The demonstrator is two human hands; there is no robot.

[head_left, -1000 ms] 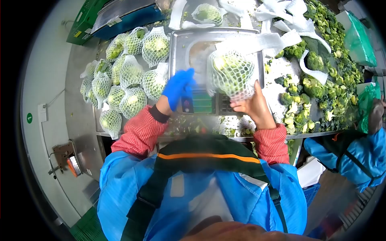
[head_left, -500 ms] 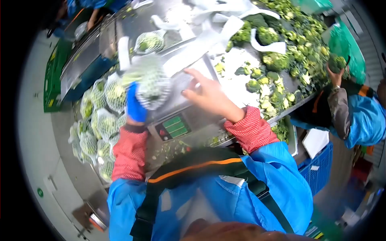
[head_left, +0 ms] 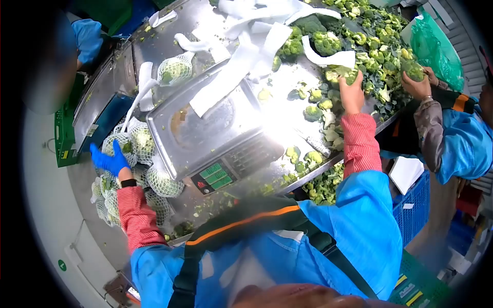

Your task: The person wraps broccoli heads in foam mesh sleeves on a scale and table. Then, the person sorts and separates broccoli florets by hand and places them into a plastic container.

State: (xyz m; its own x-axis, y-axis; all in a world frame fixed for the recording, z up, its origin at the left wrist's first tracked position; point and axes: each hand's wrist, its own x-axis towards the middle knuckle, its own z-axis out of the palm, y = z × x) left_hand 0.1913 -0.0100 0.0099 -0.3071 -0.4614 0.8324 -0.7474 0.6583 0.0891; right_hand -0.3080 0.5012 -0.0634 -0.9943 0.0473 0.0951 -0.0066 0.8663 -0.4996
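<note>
My left hand (head_left: 110,160), in a blue glove, has its fingers apart at the edge of a pile of netted broccoli heads (head_left: 141,141), beside one netted head (head_left: 117,146). My bare right hand (head_left: 352,94) reaches to the loose heads and closes around a broccoli head (head_left: 343,75), partly hidden by the fingers. A curved white foam strip (head_left: 328,55) lies just above it. Between my hands stands a scale with a bare metal pan (head_left: 205,128) and a green display (head_left: 215,175). White netting strips (head_left: 226,74) drape over its far side.
Another netted head (head_left: 174,70) lies beyond the scale. Loose broccoli (head_left: 377,46) covers the table's right side. A co-worker's hands (head_left: 417,84) hold broccoli there, beside a green bag (head_left: 436,51). Another person's sleeve (head_left: 87,40) shows upper left. A blue crate (head_left: 413,205) stands lower right.
The netted broccoli has left the space above the scale, and my left hand has moved left to the pile, fingers apart. My right hand has gone right, onto a loose broccoli head.
</note>
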